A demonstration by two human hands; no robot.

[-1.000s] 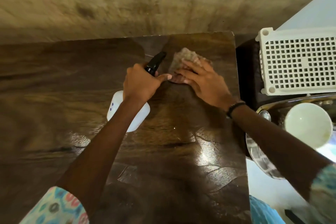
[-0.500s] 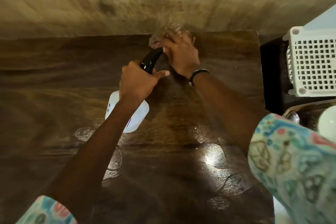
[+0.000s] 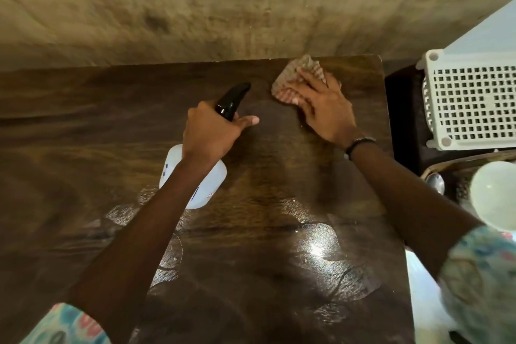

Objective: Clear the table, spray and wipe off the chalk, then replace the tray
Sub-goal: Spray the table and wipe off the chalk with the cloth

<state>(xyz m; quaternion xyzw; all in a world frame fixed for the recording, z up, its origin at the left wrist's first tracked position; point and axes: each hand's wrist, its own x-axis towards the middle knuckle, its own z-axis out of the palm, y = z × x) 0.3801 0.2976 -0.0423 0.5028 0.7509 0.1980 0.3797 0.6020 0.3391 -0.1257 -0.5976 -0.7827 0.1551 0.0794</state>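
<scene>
Your left hand (image 3: 212, 134) grips the neck of the white plastic spray bottle with the black trigger head (image 3: 195, 176), fingers curled round it and thumb stretched out to the right. The bottle's body hangs over the middle of the dark brown wooden table (image 3: 83, 120), tilted, with its black nozzle aimed toward the far edge; whether its base touches the wood cannot be told from this view.

Your right hand (image 3: 325, 112) lies flat with straight, spread fingers pressing down on the crumpled brown-and-cream checked cloth (image 3: 290, 78). That cloth sits on the table's far right corner, just beside the far edge, and part of it sticks out beyond your fingertips. A black bead bracelet (image 3: 358, 144) circles your right wrist. Both arms come out of short patterned sleeves (image 3: 69, 324) in turquoise and pink.

Shiny wet patches (image 3: 315, 248) spread over the near half of the tabletop, catching the light. No chalk marks can be made out on the wood.

Off the table's right side, on a dark surface, a white plastic perforated basket (image 3: 472, 103) lies well apart from the cloth. Nearer to you on the right sits a round pale green bowl (image 3: 494, 195), with a metal spoon (image 3: 435, 183) just to its left. Behind the table rises a rough tan wall (image 3: 223, 3).
</scene>
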